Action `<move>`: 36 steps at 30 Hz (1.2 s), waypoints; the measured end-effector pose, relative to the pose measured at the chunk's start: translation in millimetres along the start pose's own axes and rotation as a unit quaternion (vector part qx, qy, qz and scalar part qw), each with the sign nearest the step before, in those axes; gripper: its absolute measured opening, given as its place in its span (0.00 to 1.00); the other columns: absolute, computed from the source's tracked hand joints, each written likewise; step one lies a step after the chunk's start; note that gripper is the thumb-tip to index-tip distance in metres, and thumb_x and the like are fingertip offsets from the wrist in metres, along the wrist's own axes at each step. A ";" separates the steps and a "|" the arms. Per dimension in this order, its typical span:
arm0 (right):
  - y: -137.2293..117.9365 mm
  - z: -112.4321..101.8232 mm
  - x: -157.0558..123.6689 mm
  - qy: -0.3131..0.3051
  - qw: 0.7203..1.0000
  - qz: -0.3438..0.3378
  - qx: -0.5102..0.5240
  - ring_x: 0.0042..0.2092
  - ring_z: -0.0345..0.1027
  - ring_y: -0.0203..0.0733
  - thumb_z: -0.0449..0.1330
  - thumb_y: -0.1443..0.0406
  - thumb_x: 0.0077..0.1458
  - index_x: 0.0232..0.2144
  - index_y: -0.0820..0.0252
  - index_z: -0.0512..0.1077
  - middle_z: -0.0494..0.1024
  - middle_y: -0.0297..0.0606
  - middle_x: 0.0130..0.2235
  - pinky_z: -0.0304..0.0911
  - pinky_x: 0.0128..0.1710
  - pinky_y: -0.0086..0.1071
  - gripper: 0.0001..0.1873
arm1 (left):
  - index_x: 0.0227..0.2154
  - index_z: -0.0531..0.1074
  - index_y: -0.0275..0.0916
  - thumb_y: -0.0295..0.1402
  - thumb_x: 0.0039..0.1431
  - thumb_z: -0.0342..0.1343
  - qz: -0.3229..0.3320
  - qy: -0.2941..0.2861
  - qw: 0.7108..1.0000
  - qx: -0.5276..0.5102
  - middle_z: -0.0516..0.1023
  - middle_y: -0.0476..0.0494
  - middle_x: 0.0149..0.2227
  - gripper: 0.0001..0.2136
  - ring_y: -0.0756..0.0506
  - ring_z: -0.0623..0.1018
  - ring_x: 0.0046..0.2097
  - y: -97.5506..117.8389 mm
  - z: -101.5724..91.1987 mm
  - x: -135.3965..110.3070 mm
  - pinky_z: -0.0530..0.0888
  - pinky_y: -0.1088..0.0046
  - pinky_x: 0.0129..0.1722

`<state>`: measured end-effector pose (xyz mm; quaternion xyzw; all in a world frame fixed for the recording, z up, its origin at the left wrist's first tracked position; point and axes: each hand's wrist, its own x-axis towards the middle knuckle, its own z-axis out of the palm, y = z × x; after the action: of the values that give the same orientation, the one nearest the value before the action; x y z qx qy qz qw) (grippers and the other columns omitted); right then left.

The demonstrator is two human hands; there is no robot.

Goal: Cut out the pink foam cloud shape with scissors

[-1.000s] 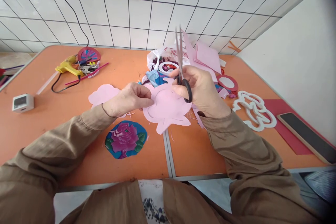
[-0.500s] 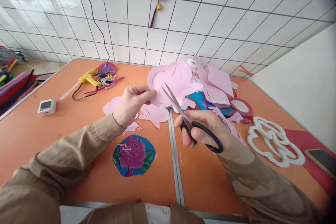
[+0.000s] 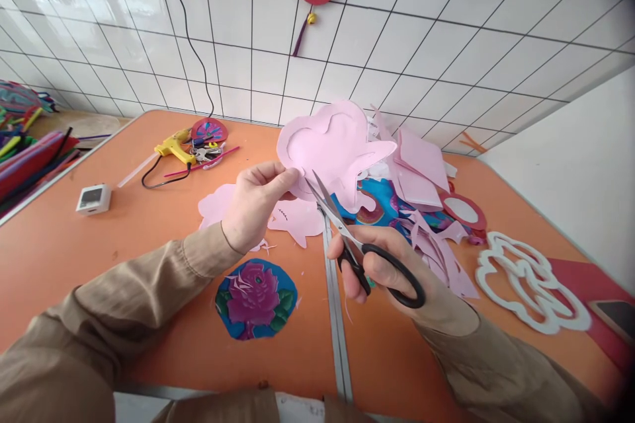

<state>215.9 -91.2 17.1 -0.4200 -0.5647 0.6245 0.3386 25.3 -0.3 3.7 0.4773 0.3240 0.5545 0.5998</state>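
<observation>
Pinched between the thumb and fingers of my left hand (image 3: 260, 201) is a pink sheet cut-out (image 3: 330, 145), cloud-like, with curved lines or slits on it. It is raised above the table. My right hand (image 3: 387, 264) grips black-handled scissors (image 3: 342, 221), whose blades are slightly parted and point at the cut-out's lower edge near my left thumb. Below lie other pink pieces (image 3: 297, 218), one bearing a small dark mark. Nearer me, a round blue cut-out with a purple rose (image 3: 255, 299) rests on the orange table (image 3: 169, 337), with thin pink slivers on it.
At the back left are a yellow glue gun (image 3: 176, 147), keys (image 3: 208, 153) and a small white box (image 3: 93, 198). Folded pink sheets (image 3: 421, 158), pink scraps (image 3: 439, 251), a red oval frame (image 3: 464, 210) and white cloud-shaped outlines (image 3: 530, 284) lie right. A tiled wall (image 3: 223, 33) stands behind.
The pink cut-out has tilted up and now shows more of its face. The scissors have opened a little, their tips lower and close to its edge. The view has shifted slightly.
</observation>
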 end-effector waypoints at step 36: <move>11.9 21.1 -1.7 0.098 0.985 -0.124 -0.061 0.23 0.67 0.38 0.63 0.46 0.54 0.36 0.56 0.70 0.74 0.35 0.22 0.63 0.23 0.34 0.22 | 0.19 0.73 0.37 0.40 0.41 0.72 -0.070 0.023 0.995 -0.062 0.73 0.51 0.23 0.15 0.53 0.73 0.28 -1.9 -0.2 2.0 0.73 0.76 0.31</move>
<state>198.1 -103.2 5.8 -0.4259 -0.6136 0.4974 0.4412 26.2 1.8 2.2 0.4025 0.3347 0.5411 0.6582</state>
